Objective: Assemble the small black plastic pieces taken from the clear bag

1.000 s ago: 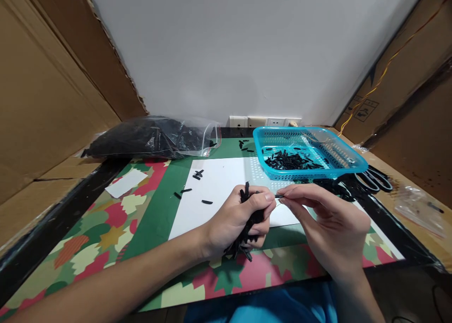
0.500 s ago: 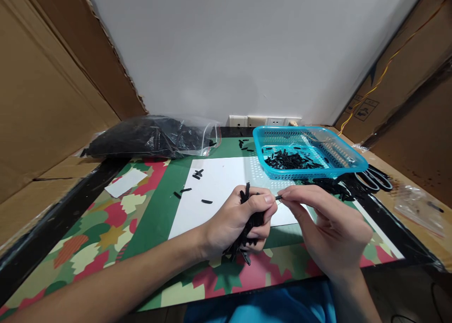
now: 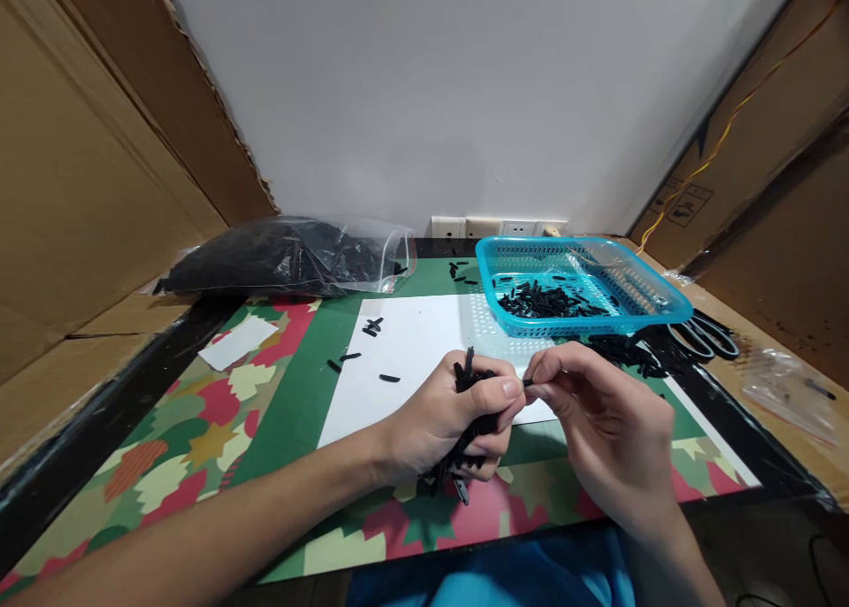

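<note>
Now the left hand is closed around a bundle of black strips, whose ends poke out above and below the fist. Touching its thumb, the right hand pinches one black piece between thumb and forefinger. Compared with a second ago, both hands sit slightly lower and closer together, the right fingers more curled, so the single piece looks about to leave the bundle. Beyond the right hand stands the blue basket holding loose pieces; beyond the left lie stray pieces on white paper.
</note>
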Tool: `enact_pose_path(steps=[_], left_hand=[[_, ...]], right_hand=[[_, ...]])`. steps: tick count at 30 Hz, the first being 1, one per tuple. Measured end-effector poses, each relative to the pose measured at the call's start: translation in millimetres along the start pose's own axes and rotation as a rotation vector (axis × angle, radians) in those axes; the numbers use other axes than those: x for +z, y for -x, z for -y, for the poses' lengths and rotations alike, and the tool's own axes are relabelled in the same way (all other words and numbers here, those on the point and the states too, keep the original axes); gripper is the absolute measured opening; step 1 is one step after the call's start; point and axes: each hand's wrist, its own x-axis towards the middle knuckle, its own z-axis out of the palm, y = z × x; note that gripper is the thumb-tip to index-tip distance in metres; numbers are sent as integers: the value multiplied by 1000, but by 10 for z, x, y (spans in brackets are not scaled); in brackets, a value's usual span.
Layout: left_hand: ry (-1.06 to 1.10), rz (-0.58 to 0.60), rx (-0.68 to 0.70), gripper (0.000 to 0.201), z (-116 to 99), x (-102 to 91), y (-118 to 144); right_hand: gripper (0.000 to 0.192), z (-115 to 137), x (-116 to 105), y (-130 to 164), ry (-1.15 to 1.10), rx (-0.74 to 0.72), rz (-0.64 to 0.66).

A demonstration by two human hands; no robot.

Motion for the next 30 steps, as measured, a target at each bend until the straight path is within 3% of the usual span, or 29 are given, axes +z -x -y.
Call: enact_pose_path(steps=[6, 11, 22, 30], left_hand=[[29, 6, -15, 40, -29, 17, 2], [99, -14, 23, 38, -62, 45, 0], [91, -2, 0, 38, -70, 38, 5], [96, -3, -2, 39, -68, 44, -1]], right_hand=[[9, 52, -3, -14, -178, 98, -6], [14, 59, -32, -62, -273, 26, -108], [17, 63, 12, -30, -184, -48, -136], [14, 13, -70, -44, -11, 91, -90]])
